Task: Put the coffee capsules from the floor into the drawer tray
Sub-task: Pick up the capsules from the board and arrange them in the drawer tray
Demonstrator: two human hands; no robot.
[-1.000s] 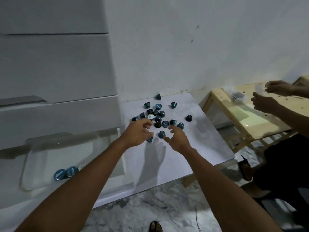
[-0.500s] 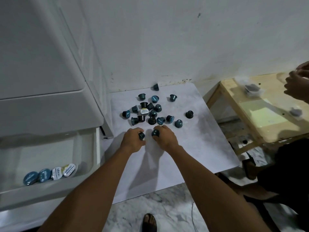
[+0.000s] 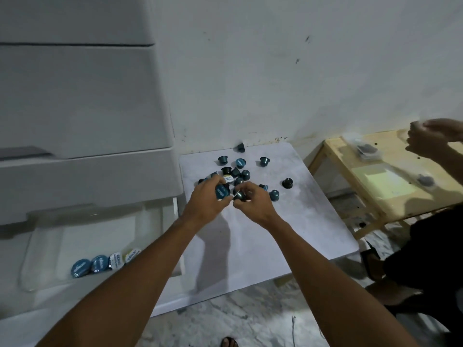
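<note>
White drawer unit (image 3: pixel 82 101) at left, bottom drawer open. White board (image 3: pixel 288 221) on floor beside it. Clear drawer tray (image 3: pixel 87 234) in open drawer, four tray capsules (image 3: pixel 100 263) in a row along its near edge. Left hand (image 3: pixel 205 206) fingers curled round blue capsule (image 3: pixel 221 191); right hand (image 3: pixel 253 204) pinches dark capsule (image 3: pixel 240 195). Loose capsules (image 3: pixel 238 171) clustered on board just beyond hands.

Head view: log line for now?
left hand: holds teal capsule | right hand: holds dark capsule | drawer tray: four capsules visible
</note>
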